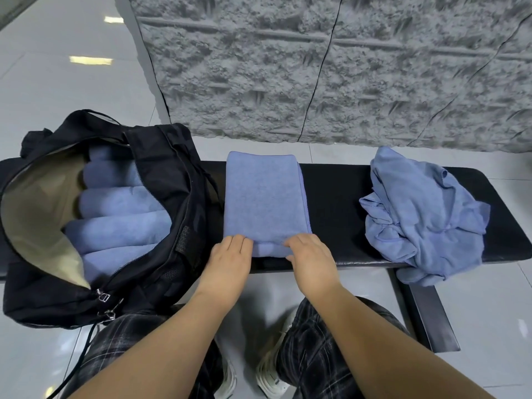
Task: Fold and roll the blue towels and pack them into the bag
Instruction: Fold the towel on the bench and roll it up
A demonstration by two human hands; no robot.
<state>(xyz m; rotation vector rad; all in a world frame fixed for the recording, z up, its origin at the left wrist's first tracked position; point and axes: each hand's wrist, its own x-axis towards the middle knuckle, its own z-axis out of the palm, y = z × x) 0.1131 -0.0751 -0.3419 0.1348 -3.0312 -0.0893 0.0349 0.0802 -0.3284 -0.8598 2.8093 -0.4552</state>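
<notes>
A folded blue towel (263,197) lies lengthwise across the black bench (339,203), and its near end is turned up into the start of a roll. My left hand (230,259) and my right hand (312,256) sit side by side on that near end, fingers curled over the rolled edge. To the left stands an open black bag (169,180) with a beige lining, and several rolled blue towels (121,223) lie packed side by side inside it. A crumpled heap of blue towels (423,214) rests on the right part of the bench.
A rough grey wall panel (331,67) rises just behind the bench. Glossy grey floor tiles (57,82) lie all around. My plaid-trousered legs and white shoes (270,375) are below the bench's near edge. The bench's metal leg (431,318) stands at the lower right.
</notes>
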